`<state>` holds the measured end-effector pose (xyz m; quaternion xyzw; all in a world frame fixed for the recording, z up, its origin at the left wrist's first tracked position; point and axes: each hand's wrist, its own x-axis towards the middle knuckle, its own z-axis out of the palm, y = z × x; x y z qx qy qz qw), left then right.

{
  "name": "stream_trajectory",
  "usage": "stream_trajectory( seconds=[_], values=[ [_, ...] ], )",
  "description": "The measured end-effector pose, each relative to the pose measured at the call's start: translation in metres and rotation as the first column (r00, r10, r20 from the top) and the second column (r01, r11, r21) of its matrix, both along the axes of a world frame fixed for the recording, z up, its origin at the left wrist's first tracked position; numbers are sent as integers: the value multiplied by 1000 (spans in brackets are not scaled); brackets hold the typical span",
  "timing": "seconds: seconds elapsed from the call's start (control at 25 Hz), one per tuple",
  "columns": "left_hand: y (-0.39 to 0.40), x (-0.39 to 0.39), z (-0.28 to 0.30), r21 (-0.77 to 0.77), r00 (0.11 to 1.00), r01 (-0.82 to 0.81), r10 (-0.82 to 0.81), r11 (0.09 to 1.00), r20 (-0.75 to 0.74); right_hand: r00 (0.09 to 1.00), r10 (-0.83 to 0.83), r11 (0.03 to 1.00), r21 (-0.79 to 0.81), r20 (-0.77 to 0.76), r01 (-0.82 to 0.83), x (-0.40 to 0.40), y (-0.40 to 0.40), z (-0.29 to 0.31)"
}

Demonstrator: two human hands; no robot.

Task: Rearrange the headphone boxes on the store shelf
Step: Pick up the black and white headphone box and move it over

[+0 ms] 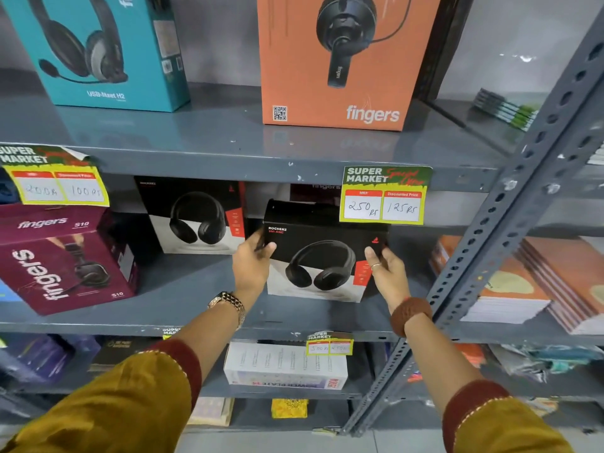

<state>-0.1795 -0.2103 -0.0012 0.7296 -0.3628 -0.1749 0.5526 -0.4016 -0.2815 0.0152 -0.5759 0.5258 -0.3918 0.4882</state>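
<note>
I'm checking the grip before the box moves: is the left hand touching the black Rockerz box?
Touching. The head view shows the left hand on the left edge of the black Rockerz box, thumb over its front; the right hand holds the opposite side.

The black box (pixel 322 256) in my hands is printed cardboard with a slight sheen — same smooth card as the orange box (pixel 336 70) above. The grey shelf (pixel 209 135) is painted metal, glossy enough to reflect, a bit chipped. The price tag (pixel 385 195) is paper; my bracelet (pixel 411 313) looks knitted — matt.
</note>
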Motion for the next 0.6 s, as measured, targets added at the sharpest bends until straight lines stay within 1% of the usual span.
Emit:
stream_trajectory(
  seconds=[0.12,0.2,0.32,0.4,0.52,0.6],
  values=[
    [30,-9,9,50,983,-42,32,998,180,998,-37,998,-60,-41,34,-14,24,3],
    [48,-11,17,83,962,-31,7,996,272,996,-47,996,-85,-73,41,-24,39,6],
    [73,-11,28,118,949,6,-43,993,312,998,-21,998,-56,-55,18,-33,57,17],
    [88,-7,33,131,934,18,-63,991,352,998,6,997,-72,-55,-10,-33,65,20],
    [109,9,35,125,925,3,-50,992,378,997,37,993,-113,-64,-44,-17,76,25],
    [121,28,33,135,935,-19,-31,991,352,995,49,989,-133,-83,-60,4,80,24]
  ],
)
